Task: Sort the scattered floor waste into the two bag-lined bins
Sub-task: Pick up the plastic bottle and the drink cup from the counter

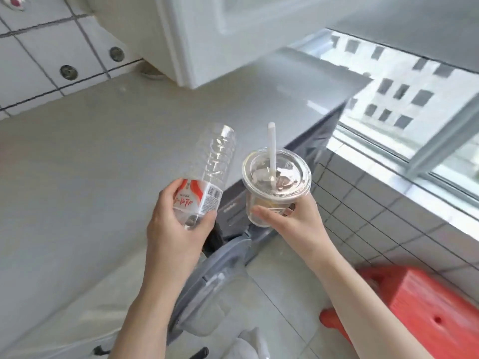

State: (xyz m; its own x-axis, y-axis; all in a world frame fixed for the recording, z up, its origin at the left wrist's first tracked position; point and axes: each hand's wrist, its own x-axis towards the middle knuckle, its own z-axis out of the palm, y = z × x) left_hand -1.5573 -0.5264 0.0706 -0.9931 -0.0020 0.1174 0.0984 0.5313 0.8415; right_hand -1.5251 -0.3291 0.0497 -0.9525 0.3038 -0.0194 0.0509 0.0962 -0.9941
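My left hand (169, 224) grips a clear empty plastic water bottle (207, 174) with a red and white label, tilted with its bottom end pointing up and away. My right hand (293, 224) holds a clear plastic drink cup (272, 193) upright by its lower wall; the cup has a flat lid and a white straw (272, 149) sticking up. Both items are held side by side at chest height above a grey appliance top. No bins are in view.
A grey washing machine (77, 164) fills the left and centre, its round door (207, 281) open below my hands. A white cabinet (207, 35) hangs above. A window (414, 99) and tiled sill lie to the right. A red plastic stool (425, 307) stands at lower right.
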